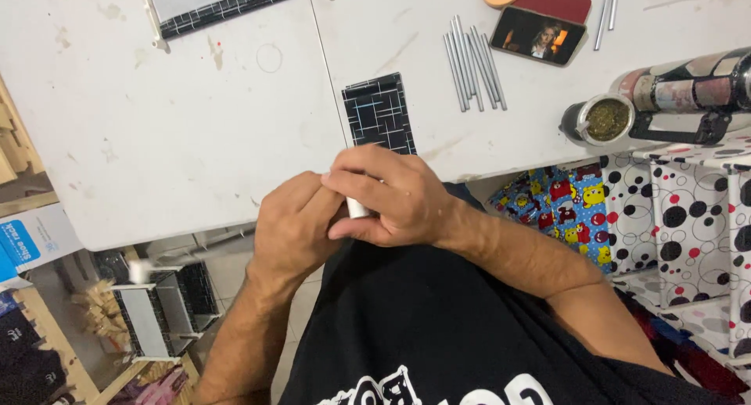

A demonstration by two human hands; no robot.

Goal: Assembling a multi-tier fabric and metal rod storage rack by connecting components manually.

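White small piece (357,208) sits between both hands, just in front of the table edge and above the person's black shirt (438,327); only its lower end shows, so its long axis seems to run away from the body, but most of it is hidden. The right hand (391,202) is closed around it from above, fingers curled over, and the left hand (293,225) presses against it from the side with bent fingers, grasping the same piece. Just beyond the grip a black panel with a white line pattern (379,112) lies flat on the white table (172,131), its long axis pointing away from the person. Farther beyond, to the right, a bundle of grey metal rods (473,61) lies almost parallel. Well to the right of the grip a round metal cup (598,122) holds green dried herb, beside a thermos (688,88) lying on its side.
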